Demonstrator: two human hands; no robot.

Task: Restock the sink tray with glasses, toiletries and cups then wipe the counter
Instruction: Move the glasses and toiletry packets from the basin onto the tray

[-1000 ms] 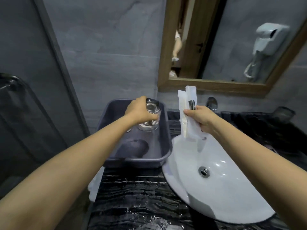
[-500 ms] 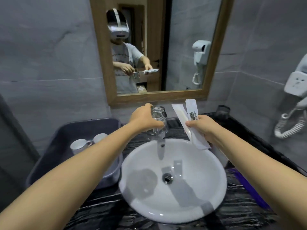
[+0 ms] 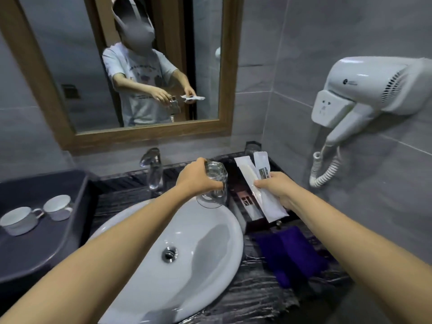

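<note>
While the left hand (image 3: 198,177) is gripping an upturned glass (image 3: 214,183) over the basin rim, the right hand (image 3: 277,190) is pinching two toiletry packets (image 3: 257,181), long axes pointing away, above what is probably the dark tray (image 3: 245,206), nearer the right hand.

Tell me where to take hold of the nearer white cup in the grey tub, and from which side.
Take the nearer white cup by its handle, which sticks out on its right towards the second cup, or pinch its rim from above. Coming straight down looks best: it stands upright with its mouth open, the grey tub walls block a low side approach, and the gap between the cups is narrow.
</note>
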